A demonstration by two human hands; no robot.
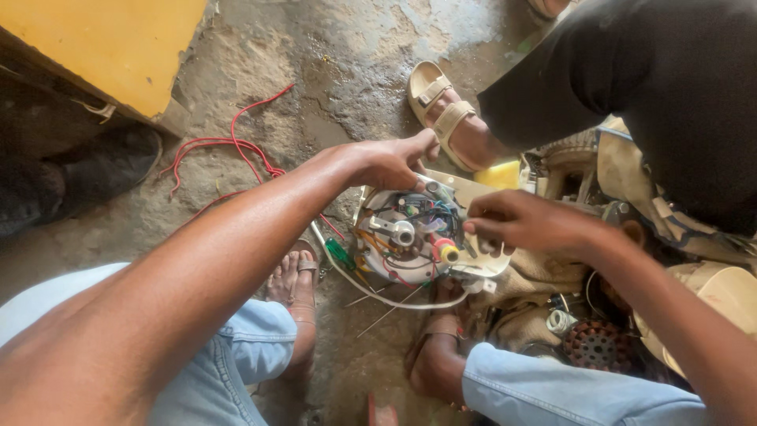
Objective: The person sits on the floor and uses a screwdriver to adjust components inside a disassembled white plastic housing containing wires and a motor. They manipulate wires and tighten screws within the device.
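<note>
Two bare hands of ours meet over a round white plastic motor base full of coloured wires [410,237], which sits low on the rough grey concrete floor [347,71], just in front of our feet in brown sandals [300,272]. We sit close so we can look straight down into it. Our left hand [390,162] rests on the far top edge of the base, its fingers curled and the thumb pressing on the rim, and this seems to keep the base from sliding. Our right hand [524,223] comes in from the other side with its fingers bent and pinched close together at the rim; we cannot tell if it holds some small part or just grips the edge. A shiny metal shaft [404,233] stands up in the middle, and a small yellow cap [449,253] sits near our right fingers. A green-handled screwdriver [340,254] lies just beside the base, near at hand. Loose red wires [229,146] trail away on the floor behind. Another person in dark clothes sits across from us, with one foot in a tan sandal [445,114] near the base.
</note>
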